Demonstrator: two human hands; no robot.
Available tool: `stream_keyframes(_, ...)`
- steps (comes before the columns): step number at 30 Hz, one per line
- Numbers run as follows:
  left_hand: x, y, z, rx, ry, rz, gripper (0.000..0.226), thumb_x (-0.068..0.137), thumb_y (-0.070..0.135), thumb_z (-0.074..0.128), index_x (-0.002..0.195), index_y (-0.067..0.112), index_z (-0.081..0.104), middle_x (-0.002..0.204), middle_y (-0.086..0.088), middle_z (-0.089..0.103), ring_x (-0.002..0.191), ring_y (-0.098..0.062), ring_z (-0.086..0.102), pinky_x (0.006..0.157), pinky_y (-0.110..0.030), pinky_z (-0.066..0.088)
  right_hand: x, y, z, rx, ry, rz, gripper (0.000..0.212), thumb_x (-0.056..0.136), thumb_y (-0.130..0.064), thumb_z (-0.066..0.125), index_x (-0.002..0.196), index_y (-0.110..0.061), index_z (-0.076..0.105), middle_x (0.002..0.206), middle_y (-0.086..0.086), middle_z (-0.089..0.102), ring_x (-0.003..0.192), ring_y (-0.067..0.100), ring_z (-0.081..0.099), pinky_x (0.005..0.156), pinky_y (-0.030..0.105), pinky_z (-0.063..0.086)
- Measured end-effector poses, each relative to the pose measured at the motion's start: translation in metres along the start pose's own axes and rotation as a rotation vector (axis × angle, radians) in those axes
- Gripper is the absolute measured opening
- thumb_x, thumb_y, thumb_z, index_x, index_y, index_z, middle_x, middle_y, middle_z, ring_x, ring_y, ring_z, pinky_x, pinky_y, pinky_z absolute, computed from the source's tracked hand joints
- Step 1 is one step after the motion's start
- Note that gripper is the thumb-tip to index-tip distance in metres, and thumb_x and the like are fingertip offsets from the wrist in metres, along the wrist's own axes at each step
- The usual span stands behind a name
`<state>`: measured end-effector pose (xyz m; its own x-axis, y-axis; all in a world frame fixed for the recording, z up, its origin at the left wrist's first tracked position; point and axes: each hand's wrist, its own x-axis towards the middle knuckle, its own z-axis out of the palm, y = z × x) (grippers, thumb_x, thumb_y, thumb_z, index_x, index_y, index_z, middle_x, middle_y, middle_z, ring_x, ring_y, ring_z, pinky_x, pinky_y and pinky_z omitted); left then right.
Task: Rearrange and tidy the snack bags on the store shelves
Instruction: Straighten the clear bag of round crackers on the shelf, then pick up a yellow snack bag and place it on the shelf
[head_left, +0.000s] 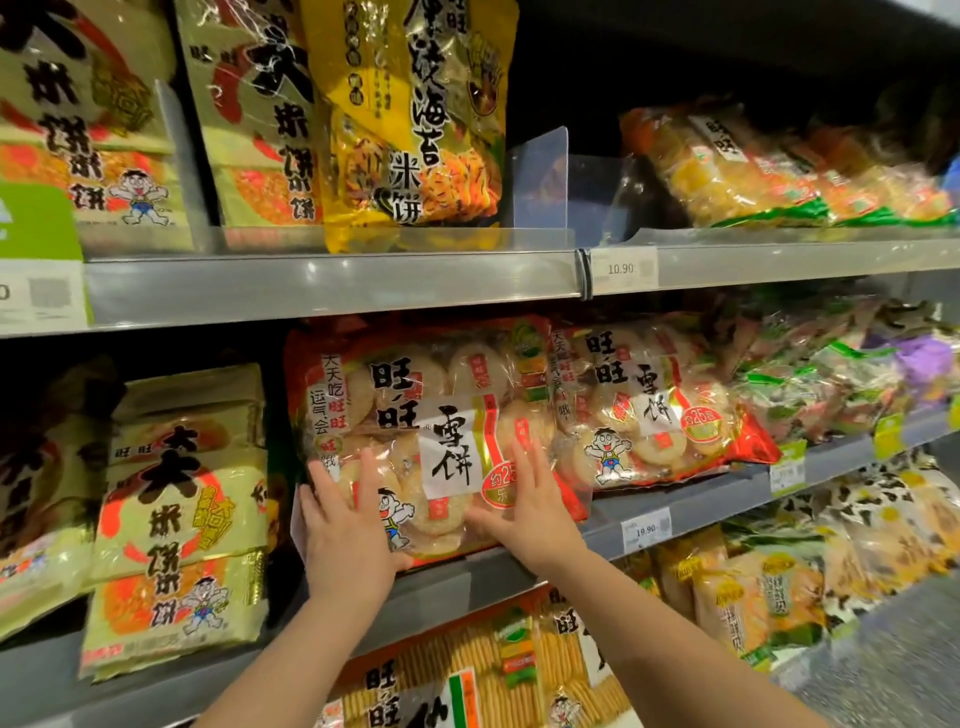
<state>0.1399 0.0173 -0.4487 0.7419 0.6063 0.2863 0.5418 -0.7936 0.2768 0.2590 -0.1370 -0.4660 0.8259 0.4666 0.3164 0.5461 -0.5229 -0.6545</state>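
1. On the middle shelf (519, 566), at frame centre, the red snack bag (431, 415) stands upright: glossy, crinkled film over round white rice cakes
2. Left hand (348, 525): fingers straight and spread, pressing flat on the bag face at its 7 o'clock corner
3. Right hand (524, 499): fingers straight, pressing at 5 o'clock
4. The bag's bottom edge sits at the grey shelf lip; it overlaps a second red bag (660, 410) at 3 o'clock; a dark gap lies at 9 o'clock

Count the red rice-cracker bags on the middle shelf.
2. One red bag is touched by the left hand and right hand; the second red bag lies directly to its right. Others may be hidden behind them.
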Motion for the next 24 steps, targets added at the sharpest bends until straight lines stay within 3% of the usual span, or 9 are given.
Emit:
stream_keyframes(4,-0.015,0.0,-0.003,0.006,0.059,0.081,0.104,0.085,0.024,0.066,0.145,0.034,-0.018,0.146,-0.024,-0.034,0.14,-0.048,-0.01,0.115,-0.048,0.018,-0.017,-0.015,0.005,-0.362,0.063,0.192,0.1,0.078,-0.073,0.045,0.148,-0.032,-0.013,0.157,0.017,0.006,0.14,0.041,0.018,0.11,0.045,0.028)
stream_keyframes(7,-0.018,-0.001,-0.001,0.076,0.083,0.13,0.098,0.091,0.005,0.052,0.141,0.033,-0.028,0.145,-0.025,-0.035,0.139,-0.049,-0.012,0.115,-0.046,0.018,-0.012,-0.019,0.004,-0.304,0.008,0.212,0.111,0.074,-0.071,0.056,0.148,-0.026,-0.014,0.147,0.02,0.03,0.134,0.037,0.03,0.107,0.042,0.032)
stream_keyframes(10,-0.01,-0.003,0.002,0.083,0.061,0.122,0.102,0.09,-0.001,0.052,0.138,0.036,-0.029,0.148,-0.024,-0.032,0.141,-0.046,-0.005,0.111,-0.042,0.033,0.003,-0.021,-0.006,-0.139,-0.111,0.247,0.125,0.065,-0.066,0.069,0.146,-0.029,-0.018,0.147,0.02,0.024,0.133,0.035,0.034,0.106,0.042,0.035)
stream_keyframes(12,-0.007,-0.002,0.004,0.091,0.058,0.111,0.102,0.09,0.0,0.053,0.139,0.037,-0.028,0.149,-0.024,-0.029,0.142,-0.046,0.001,0.106,-0.041,0.04,0.005,-0.025,-0.007,-0.169,-0.141,0.25,0.125,0.067,-0.063,0.07,0.146,-0.027,-0.021,0.148,0.021,0.019,0.134,0.037,0.033,0.107,0.043,0.034)
stream_keyframes(16,-0.011,0.0,0.004,0.101,0.043,0.11,0.1,0.09,0.004,0.053,0.142,0.036,-0.025,0.15,-0.023,-0.027,0.142,-0.045,0.004,0.103,-0.04,0.042,0.004,-0.033,-0.011,-0.185,-0.186,0.318,0.123,0.071,-0.058,0.069,0.145,-0.024,-0.023,0.152,0.023,0.009,0.138,0.039,0.025,0.109,0.046,0.029)
stream_keyframes(18,-0.019,-0.001,0.002,0.076,0.049,0.135,0.099,0.091,0.011,0.056,0.143,0.036,-0.025,0.15,-0.021,-0.027,0.142,-0.045,0.002,0.111,-0.041,0.031,-0.005,-0.046,-0.014,-0.209,-0.158,0.308,0.114,0.076,-0.053,0.068,0.148,-0.017,-0.012,0.153,0.024,0.007,0.141,0.039,0.018,0.113,0.045,0.025)
stream_keyframes(20,-0.03,-0.004,-0.006,0.004,0.067,0.181,0.091,0.092,0.018,0.055,0.146,0.033,-0.015,0.154,-0.013,-0.02,0.143,-0.037,0.011,0.111,-0.038,0.032,-0.02,-0.07,-0.008,-0.258,0.033,0.145,0.082,0.085,-0.044,0.058,0.146,-0.013,0.013,0.153,0.019,0.012,0.141,0.034,0.014,0.115,0.042,0.022)
stream_keyframes(22,-0.04,-0.009,-0.021,-0.105,0.126,0.214,0.07,0.094,0.021,0.049,0.148,0.029,0.007,0.156,-0.005,0.005,0.134,-0.023,0.035,0.1,-0.029,0.044,-0.036,-0.105,0.004,-0.178,0.184,-0.07,0.058,0.088,-0.038,0.05,0.14,-0.019,0.031,0.151,0.007,0.022,0.14,0.024,0.019,0.114,0.039,0.024)
stream_keyframes(24,-0.045,-0.021,-0.041,-0.169,0.191,0.198,0.053,0.095,0.022,0.043,0.144,0.029,0.023,0.141,0.002,0.037,0.112,-0.014,0.053,0.085,-0.027,0.05,-0.046,-0.138,0.017,-0.063,0.181,-0.218,0.048,0.089,-0.032,0.049,0.134,-0.021,0.04,0.143,-0.001,0.034,0.134,0.015,0.028,0.111,0.034,0.029)
